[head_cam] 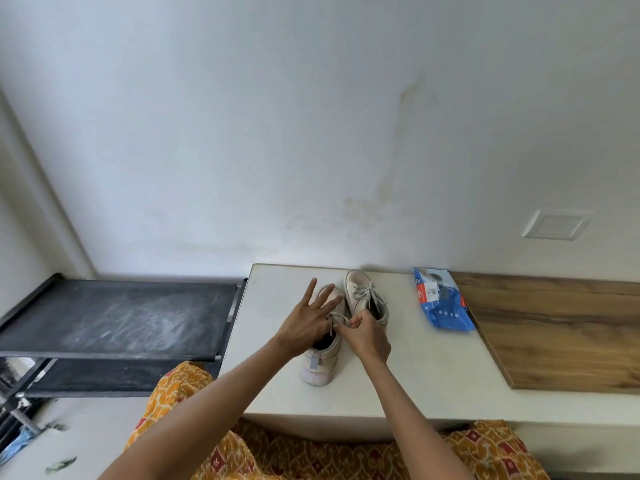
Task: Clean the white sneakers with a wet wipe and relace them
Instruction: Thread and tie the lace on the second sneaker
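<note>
Two white sneakers stand side by side on a white table (433,375), toes toward the wall. The left sneaker (320,362) is nearer to me, heel facing me. The right sneaker (362,292) has its grey lace tied in a bow. My left hand (306,323) lies over the left sneaker's tongue with its fingers spread. My right hand (363,332) pinches that sneaker's lace (335,320) between thumb and fingers. A blue wet wipe pack (441,303) lies to the right of the shoes.
A wooden board (561,334) covers the table's right part. A black metal rack (117,317) stands left of the table. The white wall rises right behind. My orange patterned clothing (311,455) is at the table's front edge.
</note>
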Demonstrator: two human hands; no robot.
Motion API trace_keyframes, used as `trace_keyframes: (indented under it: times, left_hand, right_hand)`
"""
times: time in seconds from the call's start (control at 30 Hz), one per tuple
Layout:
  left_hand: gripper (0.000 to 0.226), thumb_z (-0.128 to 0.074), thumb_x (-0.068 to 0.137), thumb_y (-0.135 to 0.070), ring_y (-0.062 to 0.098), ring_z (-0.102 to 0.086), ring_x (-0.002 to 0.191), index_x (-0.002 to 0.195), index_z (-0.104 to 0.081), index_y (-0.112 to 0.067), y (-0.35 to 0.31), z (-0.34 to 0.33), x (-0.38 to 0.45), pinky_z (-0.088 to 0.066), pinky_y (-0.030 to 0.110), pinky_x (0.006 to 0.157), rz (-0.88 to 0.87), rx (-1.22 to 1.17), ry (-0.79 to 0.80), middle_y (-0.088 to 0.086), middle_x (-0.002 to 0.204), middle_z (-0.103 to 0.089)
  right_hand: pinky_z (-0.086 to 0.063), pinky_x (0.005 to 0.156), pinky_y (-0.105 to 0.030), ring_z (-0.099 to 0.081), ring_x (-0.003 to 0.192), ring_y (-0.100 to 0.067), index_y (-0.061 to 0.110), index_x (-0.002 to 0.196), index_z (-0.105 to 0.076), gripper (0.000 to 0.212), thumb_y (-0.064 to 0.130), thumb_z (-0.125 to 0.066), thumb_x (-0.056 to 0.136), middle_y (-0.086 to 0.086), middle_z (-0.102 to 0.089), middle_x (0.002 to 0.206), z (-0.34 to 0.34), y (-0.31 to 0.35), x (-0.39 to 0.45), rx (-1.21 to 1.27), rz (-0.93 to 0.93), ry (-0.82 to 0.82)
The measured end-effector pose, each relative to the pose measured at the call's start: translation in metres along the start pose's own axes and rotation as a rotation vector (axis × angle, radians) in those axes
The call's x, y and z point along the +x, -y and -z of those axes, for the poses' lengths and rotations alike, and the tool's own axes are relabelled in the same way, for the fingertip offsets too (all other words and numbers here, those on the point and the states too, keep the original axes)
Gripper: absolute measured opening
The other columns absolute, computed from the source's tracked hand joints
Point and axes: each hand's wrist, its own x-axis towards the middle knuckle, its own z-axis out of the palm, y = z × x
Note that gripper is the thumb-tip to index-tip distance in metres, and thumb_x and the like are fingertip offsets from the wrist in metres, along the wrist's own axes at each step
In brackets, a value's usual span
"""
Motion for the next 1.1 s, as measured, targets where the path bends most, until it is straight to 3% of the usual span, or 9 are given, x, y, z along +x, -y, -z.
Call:
trace_keyframes:
  times: [0.13,0.33,0.4,0.47,0.57,0.67,0.93,1.0,1.1]
  left_hand:
    - [0.027,-0.05,0.078,-0.021,0.03,-0.058,0.113,0.053,-0.061,-0.023,-0.005,-0.023,-0.011,-0.032,0.056,0.102,0.142,-0.147,-0.2,0.002,0.117,-0.065]
    - [0.009,-0.06,0.073,-0.014,0.023,-0.051,0.056,0.064,-0.056,-0.015,-0.01,-0.038,-0.009,-0.033,0.032,0.068,0.293,-0.298,-0.254,0.001,0.067,-0.06]
    - [0.025,-0.069,0.065,-0.015,0.022,-0.042,0.047,0.069,-0.045,-0.015,-0.012,-0.039,-0.005,-0.028,0.032,0.061,0.349,-0.325,-0.239,0.001,0.053,-0.048]
    - [0.038,-0.072,0.06,-0.024,0.022,-0.045,0.054,0.076,-0.039,-0.015,-0.013,-0.037,-0.008,-0.032,0.032,0.061,0.446,-0.352,-0.194,0.0,0.059,-0.05]
    - [0.039,-0.058,0.064,-0.043,0.024,-0.055,0.079,0.085,-0.046,-0.013,-0.014,-0.037,-0.01,-0.041,0.036,0.071,0.627,-0.384,-0.141,0.005,0.094,-0.059]
    - [0.041,-0.052,0.065,-0.049,0.026,-0.053,0.09,0.082,-0.049,-0.012,-0.019,-0.04,-0.012,-0.033,0.039,0.078,0.761,-0.443,-0.138,0.008,0.105,-0.057]
    - [0.056,-0.078,0.054,-0.038,0.025,-0.059,0.096,0.094,-0.047,-0.016,-0.011,-0.04,-0.01,-0.037,0.038,0.088,0.54,-0.52,-0.149,0.005,0.107,-0.058]
    - [0.058,-0.078,0.058,-0.034,0.027,-0.056,0.103,0.104,-0.048,-0.016,-0.009,-0.043,-0.013,-0.041,0.037,0.088,0.518,-0.613,-0.129,0.006,0.115,-0.055]
    - [0.059,-0.069,0.069,-0.043,0.022,-0.042,0.117,0.117,-0.049,-0.015,-0.007,-0.048,-0.022,-0.029,0.033,0.097,0.578,-0.764,-0.102,0.003,0.13,-0.045]
  right_hand:
    - [-0.039,0.069,-0.027,-0.06,0.088,-0.018,0.023,0.085,-0.051,0.034,0.049,-0.07,0.073,0.008,-0.064,0.088,0.0,-0.001,0.0,-0.008,0.002,0.003]
    - [-0.041,0.072,-0.029,-0.059,0.087,-0.016,0.025,0.085,-0.051,0.027,0.045,-0.067,0.077,0.013,-0.061,0.084,-0.008,-0.004,-0.001,-0.009,0.042,0.006]
    - [-0.042,0.072,-0.029,-0.061,0.089,-0.017,0.026,0.084,-0.049,0.023,0.042,-0.065,0.078,0.013,-0.061,0.085,-0.011,-0.003,0.0,-0.024,0.078,0.005]
    - [-0.044,0.072,-0.03,-0.062,0.09,-0.019,0.027,0.084,-0.047,0.022,0.04,-0.064,0.079,0.01,-0.064,0.089,-0.015,-0.003,0.001,-0.033,0.107,0.003]
    - [-0.043,0.071,-0.029,-0.062,0.091,-0.02,0.026,0.084,-0.046,0.023,0.041,-0.063,0.081,0.008,-0.066,0.093,-0.017,-0.006,0.0,-0.043,0.128,-0.004]
    - [-0.039,0.067,-0.027,-0.062,0.092,-0.021,0.025,0.085,-0.046,0.023,0.04,-0.063,0.083,0.008,-0.066,0.092,-0.018,-0.008,-0.002,-0.032,0.133,-0.012]
    - [-0.042,0.07,-0.028,-0.062,0.088,-0.017,0.022,0.087,-0.049,0.025,0.036,-0.07,0.081,0.01,-0.062,0.085,-0.013,-0.012,0.004,0.092,0.162,0.072]
    - [-0.041,0.069,-0.026,-0.06,0.083,-0.012,0.023,0.087,-0.05,0.025,0.034,-0.071,0.08,0.013,-0.06,0.082,-0.011,-0.017,0.006,0.14,0.179,0.101]
    - [-0.045,0.074,-0.028,-0.058,0.079,-0.009,0.022,0.089,-0.053,0.022,0.032,-0.072,0.081,0.016,-0.059,0.081,-0.008,-0.025,0.009,0.207,0.21,0.141]
